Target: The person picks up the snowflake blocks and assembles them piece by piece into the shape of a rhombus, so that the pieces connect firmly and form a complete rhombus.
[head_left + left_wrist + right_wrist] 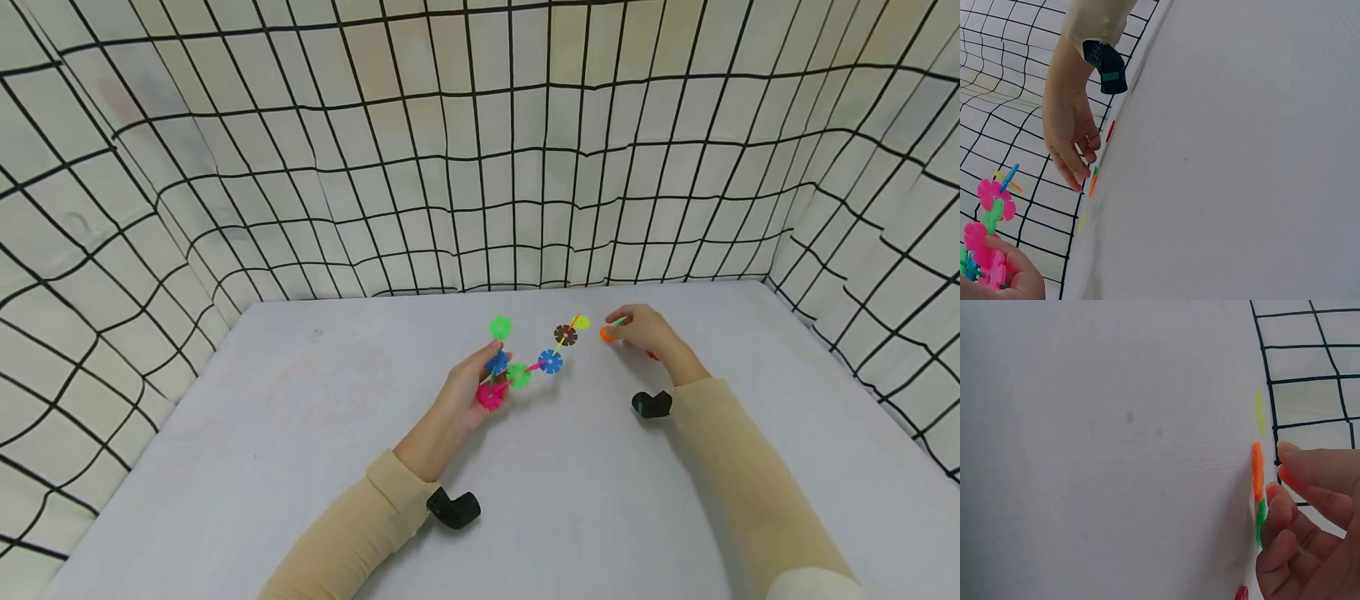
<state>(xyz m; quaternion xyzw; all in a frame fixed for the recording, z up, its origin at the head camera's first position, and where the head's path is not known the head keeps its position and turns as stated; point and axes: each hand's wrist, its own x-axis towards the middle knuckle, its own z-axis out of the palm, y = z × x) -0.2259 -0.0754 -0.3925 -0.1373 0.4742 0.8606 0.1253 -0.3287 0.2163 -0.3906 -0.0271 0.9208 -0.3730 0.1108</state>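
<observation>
My left hand (pixel 459 390) grips a chain of interlocked plastic snowflake discs near its pink disc (pixel 491 397). One end rises to a green disc (pixel 501 327). Toward the right the chain runs through another green disc (pixel 518 376) and a blue disc (pixel 550 361) to a brown disc (pixel 566 335). My right hand (pixel 651 330) reaches down over the table, fingers loosely bent and thumb apart. Its fingertips are right at a loose orange disc (pixel 1257 472) and a green disc (pixel 1262 515). Part of the chain is hidden behind the left fingers.
A yellow disc (pixel 1259 411) lies on the white table (pixel 300 433) past the orange one. A red disc (pixel 1242 592) lies beneath the right hand. Black-gridded white cloth (pixel 480 183) walls the table at the back and sides. Black wrist cameras (pixel 453 508) stick out from both sleeves.
</observation>
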